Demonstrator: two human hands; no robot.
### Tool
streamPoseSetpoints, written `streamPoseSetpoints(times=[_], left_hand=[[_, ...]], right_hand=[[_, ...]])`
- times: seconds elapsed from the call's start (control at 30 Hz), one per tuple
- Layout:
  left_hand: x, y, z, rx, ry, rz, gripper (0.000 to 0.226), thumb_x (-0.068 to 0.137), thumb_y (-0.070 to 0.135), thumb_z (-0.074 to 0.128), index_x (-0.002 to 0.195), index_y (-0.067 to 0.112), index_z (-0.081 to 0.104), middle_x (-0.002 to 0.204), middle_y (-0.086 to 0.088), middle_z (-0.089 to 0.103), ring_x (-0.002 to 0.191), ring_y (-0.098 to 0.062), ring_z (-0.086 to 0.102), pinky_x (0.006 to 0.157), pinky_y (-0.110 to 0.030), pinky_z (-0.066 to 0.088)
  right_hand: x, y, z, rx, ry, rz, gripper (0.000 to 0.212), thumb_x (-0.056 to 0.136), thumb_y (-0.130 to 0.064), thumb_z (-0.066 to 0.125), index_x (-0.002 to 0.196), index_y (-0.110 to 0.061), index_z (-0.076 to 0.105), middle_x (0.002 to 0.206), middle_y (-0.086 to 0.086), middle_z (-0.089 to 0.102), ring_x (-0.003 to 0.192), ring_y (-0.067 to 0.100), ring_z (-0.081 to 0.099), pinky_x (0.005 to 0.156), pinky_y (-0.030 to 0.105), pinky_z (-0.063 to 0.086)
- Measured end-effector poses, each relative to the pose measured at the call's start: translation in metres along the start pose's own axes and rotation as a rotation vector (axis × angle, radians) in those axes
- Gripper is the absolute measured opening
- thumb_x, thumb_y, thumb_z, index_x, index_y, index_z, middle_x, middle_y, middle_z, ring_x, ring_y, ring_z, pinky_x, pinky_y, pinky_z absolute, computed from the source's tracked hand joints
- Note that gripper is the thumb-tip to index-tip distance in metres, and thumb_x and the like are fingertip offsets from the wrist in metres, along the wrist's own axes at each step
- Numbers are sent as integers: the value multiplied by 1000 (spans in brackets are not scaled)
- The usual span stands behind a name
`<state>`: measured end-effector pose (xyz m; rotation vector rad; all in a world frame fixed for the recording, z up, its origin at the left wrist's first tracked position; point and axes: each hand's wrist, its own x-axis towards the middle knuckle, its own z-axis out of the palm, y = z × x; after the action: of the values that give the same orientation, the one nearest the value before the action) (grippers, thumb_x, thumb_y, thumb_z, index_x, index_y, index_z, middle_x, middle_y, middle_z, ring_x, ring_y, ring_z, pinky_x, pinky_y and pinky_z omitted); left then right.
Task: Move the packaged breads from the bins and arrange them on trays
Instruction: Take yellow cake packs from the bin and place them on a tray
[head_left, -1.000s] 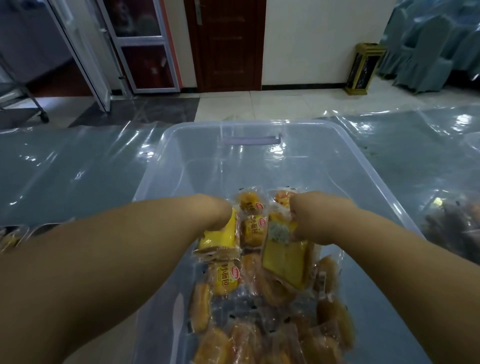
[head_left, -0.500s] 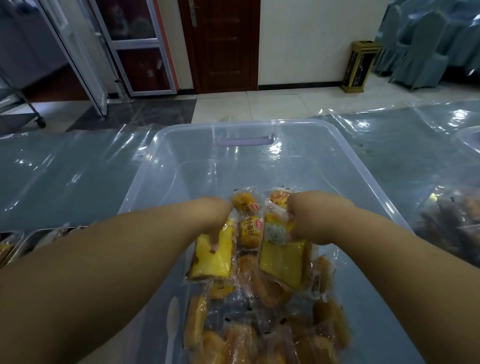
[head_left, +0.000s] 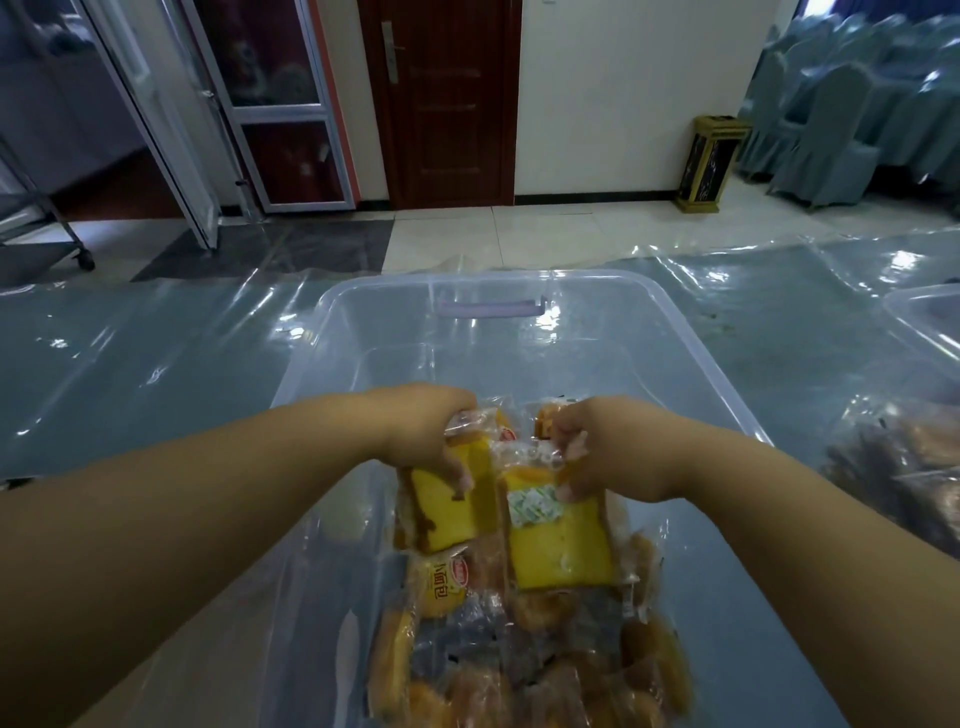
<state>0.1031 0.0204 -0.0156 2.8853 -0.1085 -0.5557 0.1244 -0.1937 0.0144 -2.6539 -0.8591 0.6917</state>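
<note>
Over the bin (head_left: 696, 332), the left grip (head_left: 426, 439) pinches a cake pack (head_left: 449, 512). The right grip (head_left: 605, 449) clutches a labelled pack (head_left: 561, 545).

Person, head-cam view. Left forearm (head_left: 182, 530) and right forearm (head_left: 789, 525) are bare from the near frame edge to the wrist and look broad and rounded through the wide-angle lens. Left hand (head_left: 423, 436) and right hand (head_left: 602, 457) are bare too. Fingers are short, with short pale nails showing at the fingertips (head_left: 565, 491).
</note>
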Motion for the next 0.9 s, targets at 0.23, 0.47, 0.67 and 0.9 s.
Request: streamPoseSetpoints(times=[0.23,0.47,0.67,0.9], left_hand=[[-16,13,-12,-459,94,105,36,71,67,53,85,33,50,80,8,57,72,-8,55,59,-26,44],[-19,22,-13,-761,82,139,42,80,58,47,95,20,56,86,-3,61,79,-17,60,74,-33,52],[-6,15,-19,-835,105,-33,58,81,71,24,99,29,59,97,6,61,90,-13,58,65,-27,48],[25,-1,5,486,-161,-55,44,91,28,58,130,15,43,127,-9,52,109,-28,53,84,-38,45]], right_hand=[[5,-10,4,69,95,-123,31,70,-23,80,88,-26,56,122,-6,43,108,21,47,91,35,43],[2,-8,1,320,158,-133,28,65,-17,83,81,-21,60,86,-3,62,82,17,59,74,33,51],[1,-4,-5,228,254,-88,24,72,-21,76,78,-27,53,79,-6,58,75,15,56,62,30,46],[2,3,-4,-156,293,120,15,78,-22,59,88,-26,48,78,-3,47,68,16,49,51,26,37]])
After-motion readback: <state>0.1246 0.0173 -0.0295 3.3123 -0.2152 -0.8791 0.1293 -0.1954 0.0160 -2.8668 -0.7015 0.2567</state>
